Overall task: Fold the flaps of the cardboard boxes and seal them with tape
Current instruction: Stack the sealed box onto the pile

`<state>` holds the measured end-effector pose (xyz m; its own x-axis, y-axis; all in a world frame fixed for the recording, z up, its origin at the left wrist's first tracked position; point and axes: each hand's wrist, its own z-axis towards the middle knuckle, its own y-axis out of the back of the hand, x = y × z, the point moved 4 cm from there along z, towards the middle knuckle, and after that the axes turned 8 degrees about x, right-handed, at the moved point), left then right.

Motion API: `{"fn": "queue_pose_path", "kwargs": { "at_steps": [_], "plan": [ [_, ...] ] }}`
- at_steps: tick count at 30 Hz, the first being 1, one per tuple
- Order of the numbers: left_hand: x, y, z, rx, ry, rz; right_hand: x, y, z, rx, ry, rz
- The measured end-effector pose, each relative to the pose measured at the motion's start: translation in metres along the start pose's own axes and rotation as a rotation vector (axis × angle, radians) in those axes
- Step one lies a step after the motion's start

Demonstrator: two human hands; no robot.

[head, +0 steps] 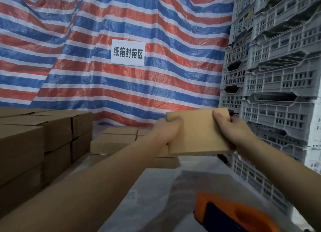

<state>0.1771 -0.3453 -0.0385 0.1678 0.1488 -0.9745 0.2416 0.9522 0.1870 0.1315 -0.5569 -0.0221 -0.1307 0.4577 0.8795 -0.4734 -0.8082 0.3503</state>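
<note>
Before a striped tarp point(121, 84), above a plastic-covered table point(156, 188), both hands, left hand point(167, 130) and right hand point(231, 128), grip a flat cardboard box point(198, 131), its long axis running left-right.

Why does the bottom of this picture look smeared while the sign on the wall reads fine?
In the head view, the orange tape dispenser close to the camera is blurred, as is the table; the white sign farther off is sharp; the wide lens bows the grey crates at the edge; lighting is dim and even, without glare.

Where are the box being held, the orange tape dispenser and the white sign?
held cardboard box point(199, 132): head view, middle of its facing side.
orange tape dispenser point(243, 217): head view, its orange body.
white sign point(128, 53): head view, middle of the printed sheet.
</note>
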Motion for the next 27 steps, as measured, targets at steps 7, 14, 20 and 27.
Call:
{"fn": "queue_pose_path", "kwargs": {
  "at_steps": [7, 14, 20, 27],
  "plan": [
    [0.053, -0.067, 0.117, 0.038, 0.005, 0.627, -0.117, -0.003, 0.097, 0.188, -0.335, -0.004],
    [0.068, -0.075, 0.147, -0.156, -0.139, 1.019, -0.154, -0.024, 0.144, 0.315, -0.561, -0.131],
    [0.074, -0.102, 0.128, 0.282, -0.444, 1.364, -0.155, -0.037, 0.169, 0.386, -0.624, -0.25],
    [0.083, -0.084, 0.15, 0.233, -0.413, 1.527, -0.167, -0.064, 0.177, 0.395, -0.529, 0.164]
  ]
}}
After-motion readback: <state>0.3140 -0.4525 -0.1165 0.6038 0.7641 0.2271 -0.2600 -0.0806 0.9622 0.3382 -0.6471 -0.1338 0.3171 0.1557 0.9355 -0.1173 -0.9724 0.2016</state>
